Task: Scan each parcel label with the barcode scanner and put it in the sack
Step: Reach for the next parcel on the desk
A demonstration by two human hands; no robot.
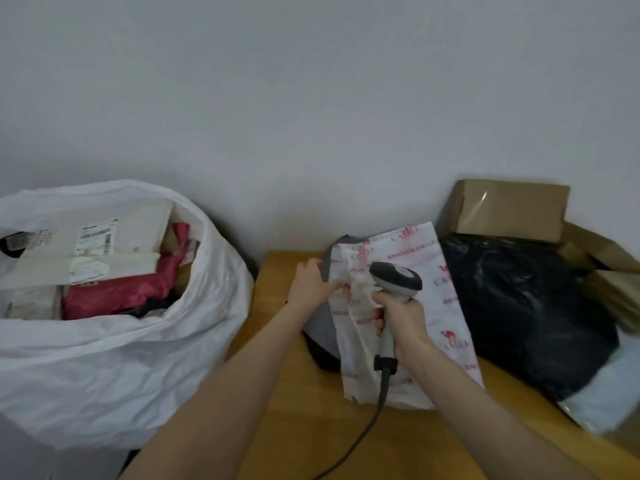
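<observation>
Right hand [403, 323] grips the scanner [398, 280]; left hand [310, 284] pinches the white parcel [419, 258] at the table's [311, 427] back. Flattening it should expose the label.

The sack [104, 358] runs off the left edge, and its rim hides most of the parcels piled inside. The label [93, 240] on the top carton there is too small to read. A grey parcel [320, 327] lies mostly buried under the white printed parcel [415, 258], whose red lettering is blurred. The barcode scanner [396, 282] faces away, its window hidden, its grip wrapped by the right hand [401, 317], and its cable [360, 441] leaves at the bottom edge. At the right edge, brown cartons [609, 258] and a smeared white mailer [602, 400] are cut off.
</observation>
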